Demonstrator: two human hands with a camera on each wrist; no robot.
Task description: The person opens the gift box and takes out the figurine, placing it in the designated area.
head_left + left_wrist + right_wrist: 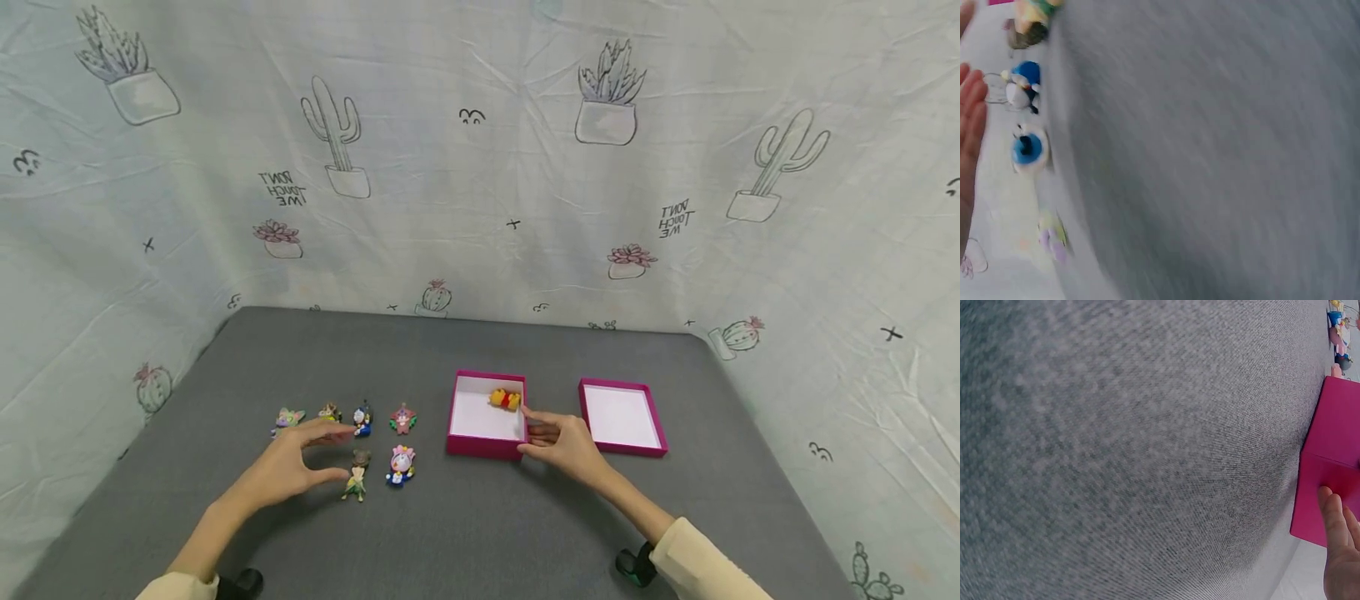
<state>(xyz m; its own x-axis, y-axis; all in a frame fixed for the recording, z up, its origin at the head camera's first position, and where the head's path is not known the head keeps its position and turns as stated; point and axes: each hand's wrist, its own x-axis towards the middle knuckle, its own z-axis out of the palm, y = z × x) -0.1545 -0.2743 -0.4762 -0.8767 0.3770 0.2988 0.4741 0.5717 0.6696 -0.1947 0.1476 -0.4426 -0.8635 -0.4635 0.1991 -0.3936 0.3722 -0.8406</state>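
Note:
My left hand (288,467) hovers over small toy figurines, thumb and fingers spread apart with nothing held. Its thumb tip is beside a brown-headed figurine in green (356,477), and its fingertips are near a blue-and-white figurine (362,419); whether they touch is unclear. In the left wrist view, that hand (970,140) shows only at the edge. Extended fingers of my right hand (566,450) rest against the right side of an open magenta box (486,447). The right wrist view shows those fingers (1334,519) on its wall. Inside lies a yellow bear figurine with a red top (505,399).
More figurines stand around the left hand: a pink star-shaped one (402,419), a pink-and-white one in blue (401,467), a yellow-brown one (330,412) and a greenish one (288,417). The magenta-rimmed lid (662,450) lies right of the box on the grey table.

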